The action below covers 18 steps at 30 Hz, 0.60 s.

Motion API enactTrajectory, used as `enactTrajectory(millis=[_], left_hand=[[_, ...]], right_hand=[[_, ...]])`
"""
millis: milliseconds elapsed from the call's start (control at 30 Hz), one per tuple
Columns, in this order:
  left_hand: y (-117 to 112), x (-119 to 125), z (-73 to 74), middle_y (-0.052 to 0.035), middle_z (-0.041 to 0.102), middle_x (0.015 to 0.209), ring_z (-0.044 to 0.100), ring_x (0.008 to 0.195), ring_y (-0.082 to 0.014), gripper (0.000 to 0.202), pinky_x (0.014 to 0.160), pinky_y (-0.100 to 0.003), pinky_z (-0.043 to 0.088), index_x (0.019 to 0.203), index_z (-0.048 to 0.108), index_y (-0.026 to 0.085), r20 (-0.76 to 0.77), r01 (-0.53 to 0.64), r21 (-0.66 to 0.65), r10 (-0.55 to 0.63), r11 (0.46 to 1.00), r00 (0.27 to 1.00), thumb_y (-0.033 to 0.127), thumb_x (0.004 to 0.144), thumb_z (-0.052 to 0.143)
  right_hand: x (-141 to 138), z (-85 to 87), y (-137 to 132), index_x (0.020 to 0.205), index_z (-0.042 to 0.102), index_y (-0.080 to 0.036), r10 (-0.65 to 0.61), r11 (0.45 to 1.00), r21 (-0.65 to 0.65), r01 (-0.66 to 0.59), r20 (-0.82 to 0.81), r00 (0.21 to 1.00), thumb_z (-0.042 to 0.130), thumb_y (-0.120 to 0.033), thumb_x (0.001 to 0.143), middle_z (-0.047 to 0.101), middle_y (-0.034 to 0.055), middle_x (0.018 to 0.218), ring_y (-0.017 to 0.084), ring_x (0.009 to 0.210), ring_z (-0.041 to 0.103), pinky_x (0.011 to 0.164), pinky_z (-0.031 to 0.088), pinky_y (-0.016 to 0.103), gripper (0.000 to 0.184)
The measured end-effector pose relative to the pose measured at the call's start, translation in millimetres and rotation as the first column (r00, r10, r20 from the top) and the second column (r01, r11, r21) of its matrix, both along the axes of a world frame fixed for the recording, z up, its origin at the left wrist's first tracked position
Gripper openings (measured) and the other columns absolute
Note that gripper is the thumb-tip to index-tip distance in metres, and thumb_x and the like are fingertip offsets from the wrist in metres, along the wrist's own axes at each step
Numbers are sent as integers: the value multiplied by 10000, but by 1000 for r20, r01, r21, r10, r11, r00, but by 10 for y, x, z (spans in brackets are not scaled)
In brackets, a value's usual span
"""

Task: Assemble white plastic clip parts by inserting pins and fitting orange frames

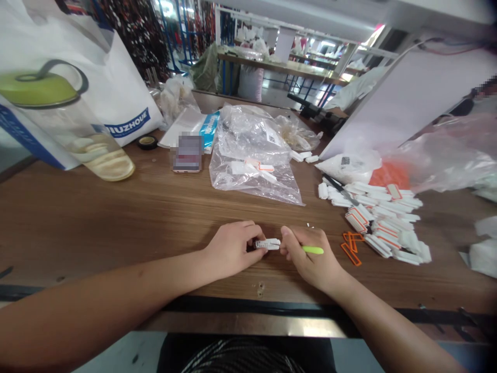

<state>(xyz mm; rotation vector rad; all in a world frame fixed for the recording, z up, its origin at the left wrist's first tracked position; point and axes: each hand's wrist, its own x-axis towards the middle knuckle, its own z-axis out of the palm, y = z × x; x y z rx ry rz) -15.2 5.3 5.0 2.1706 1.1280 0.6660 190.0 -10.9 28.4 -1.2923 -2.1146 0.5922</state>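
Note:
My left hand (pixel 235 247) pinches a small white plastic piece (pixel 267 243) with a row of dark marks, low over the brown table. My right hand (pixel 310 254) is closed around a slim tool with a lime-green handle (pixel 312 249). Its fingertips meet the right end of the white piece, and the tool's tip is hidden by them. To the right lies a heap of similar white pieces (pixel 388 212), some edged in orange. Several loose orange rectangular frames (pixel 351 247) lie between the heap and my right hand.
Beyond my hands lies a clear plastic bag (pixel 252 134) with white pieces on it. A phone (pixel 188 154), black tape roll (pixel 147 142) and green-lidded bottle (pixel 93 140) stand or lie at left, before a white bag (pixel 128 88). A dark slim tool (pixel 341 189) rests on the heap.

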Motion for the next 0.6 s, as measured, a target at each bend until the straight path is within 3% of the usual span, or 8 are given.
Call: enactTrajectory(millis=[233,600], left_hand=[[4,-18,0,19,601,773,550,682,-131,58,631,-262,413,858,667,207,14,26,9,-26,1000,1000,252,823,662],[4,-23,-13,8,597,777,546,684,-137,70,623,-262,414,863,662,207,19,32,7,-33,999,999,267,829,653]], right_hand=[[50,5,25,577,600,-175,-125,991,-81,109,-233,964,445,-365,1001,599,-6,515,90,419,549,464,417,216,490],[51,-31,30,588,610,-170,-129,990,-89,111,-233,964,457,-379,996,623,9,527,95,420,567,453,440,204,484]])
